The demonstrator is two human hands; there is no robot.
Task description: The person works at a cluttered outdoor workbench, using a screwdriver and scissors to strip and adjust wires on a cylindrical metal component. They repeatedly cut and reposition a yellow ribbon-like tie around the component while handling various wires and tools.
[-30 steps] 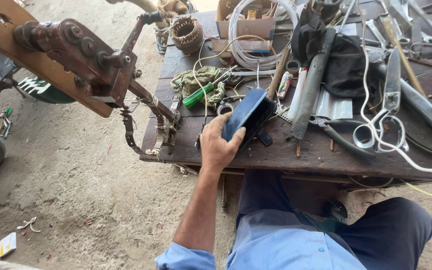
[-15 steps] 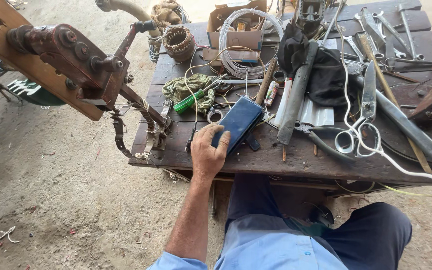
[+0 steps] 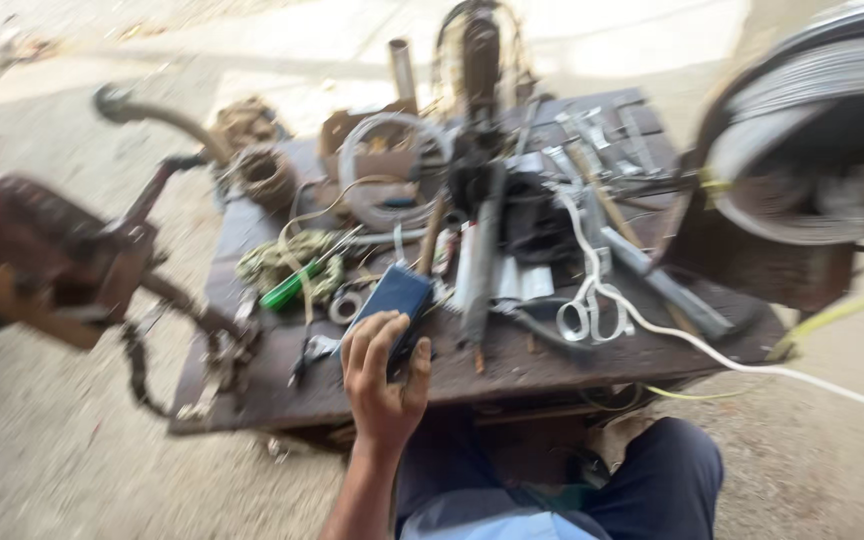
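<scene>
Left hand (image 3: 382, 375) wrapped around flat dark-blue phone (image 3: 392, 305), slab tilted, lower end in palm, upper end over front part of worn wooden counter (image 3: 512, 365). Right hand out of view, state cannot be told. Counter heaped with metal: green-handled screwdriver (image 3: 290, 286) on tangle of frayed cord, grey steel bars, coiled wire, white cable (image 3: 652, 318) looping off right edge. Rusty cast-iron machine (image 3: 62, 265) with chain at left; large wire spool (image 3: 802, 160) at right. Picture blurred
</scene>
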